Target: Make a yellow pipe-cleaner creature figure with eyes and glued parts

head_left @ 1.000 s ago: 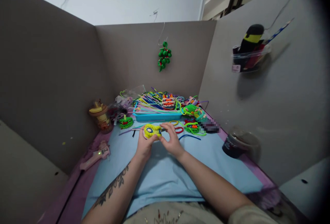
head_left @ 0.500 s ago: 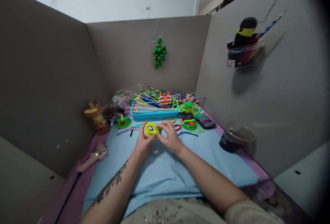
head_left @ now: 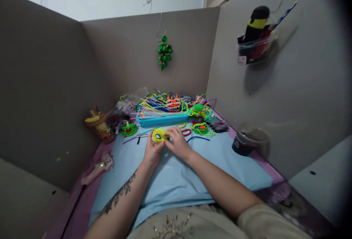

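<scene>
A small yellow fuzzy figure (head_left: pixel 158 135), made of pipe cleaners and bearing a blue-ringed eye, is held over the blue cloth. My left hand (head_left: pixel 151 149) wraps its left side and underside, thumb along the front. On its right edge my right hand (head_left: pixel 177 142) pinches with thumb and fingertips; the exact spot is hidden behind the fingers. Close behind lie a red pipe cleaner loop (head_left: pixel 187 132) and a blue pipe cleaner (head_left: pixel 198 138). A green figure (head_left: pixel 129 129) sits to the left, another green one (head_left: pixel 200 128) to the right.
A blue tray (head_left: pixel 165 122) of pipe cleaners stands at the back. At left are a pink glue gun (head_left: pixel 96 170) and a lidded cup (head_left: pixel 100 127). A dark tub (head_left: pixel 243 143) stands at right. Grey partitions (head_left: pixel 148 55) surround the table; a tool holder (head_left: pixel 255 50) hangs right.
The whole view has shifted slightly. My right hand's fingers have moved a little over the yellow figure's right edge. My left hand keeps its hold.
</scene>
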Tool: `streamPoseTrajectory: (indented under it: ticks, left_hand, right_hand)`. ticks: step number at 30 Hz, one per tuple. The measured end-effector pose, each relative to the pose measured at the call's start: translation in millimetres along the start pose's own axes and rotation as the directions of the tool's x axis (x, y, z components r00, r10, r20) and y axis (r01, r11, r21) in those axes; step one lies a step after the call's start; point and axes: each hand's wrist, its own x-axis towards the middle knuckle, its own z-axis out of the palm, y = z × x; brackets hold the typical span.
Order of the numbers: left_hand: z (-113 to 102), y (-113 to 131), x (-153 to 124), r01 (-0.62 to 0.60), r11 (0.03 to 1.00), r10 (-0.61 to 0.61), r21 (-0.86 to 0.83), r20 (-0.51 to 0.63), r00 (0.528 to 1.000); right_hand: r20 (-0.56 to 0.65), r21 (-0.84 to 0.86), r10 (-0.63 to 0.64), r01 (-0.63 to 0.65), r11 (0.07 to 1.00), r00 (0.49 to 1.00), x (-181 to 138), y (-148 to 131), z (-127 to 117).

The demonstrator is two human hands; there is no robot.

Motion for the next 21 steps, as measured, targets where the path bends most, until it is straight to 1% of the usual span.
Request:
streamPoseTrajectory:
  ticks: [11,16,21]
  left_hand:
    - [0.4,-1.0,0.9,-0.077,0.994,0.079,0.071,-0.022,0.997]
    - [2.0,-0.1,0.3,-0.078,0.993,0.080,0.087,-0.017,0.997]
    - [2.7,-0.6,-0.4,-0.053,0.995,0.055,0.083,-0.024,0.998]
  right_hand:
    - [-0.027,-0.015,0.019,-0.019,1.000,0.999,-2.3,0.2,2.8]
    - [-0.030,-0.042,0.003,-0.004,0.999,1.000,-1.3,1.1,1.4]
    - [-0.048,-0.033,0.003,-0.005,0.999,0.999,-1.2,4.3,2.5]
